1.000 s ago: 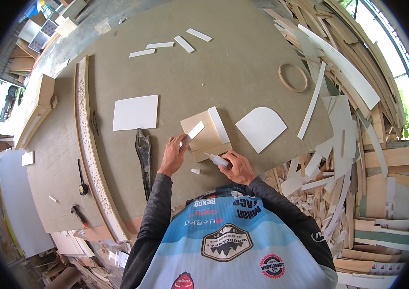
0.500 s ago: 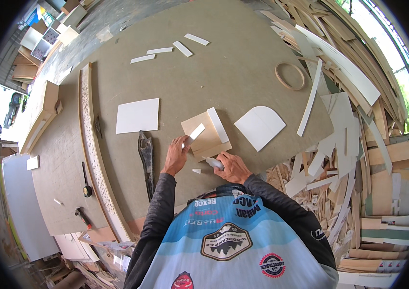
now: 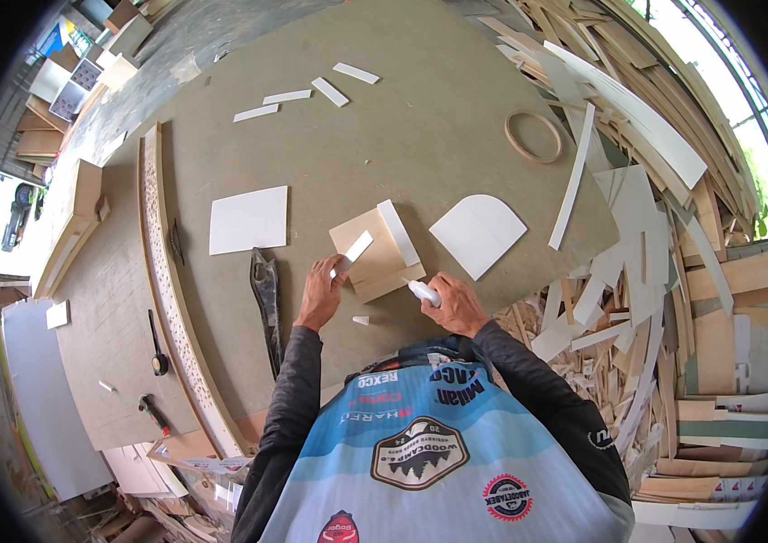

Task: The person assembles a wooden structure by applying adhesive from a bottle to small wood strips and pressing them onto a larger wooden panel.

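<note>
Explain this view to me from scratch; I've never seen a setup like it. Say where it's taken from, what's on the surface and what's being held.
No robot is here, only a person's two bare hands. The view comes from the left of two fisheye cameras worn on the head, looking down, so straight edges bend near the rim.

The left hand holds a short white strip above a pale wooden piece. The right hand holds a small white bottle beside that piece.

Around them on the broad worktable lie a white rectangular panel, a white panel with a rounded edge, a wooden ring and a tape measure.
</note>
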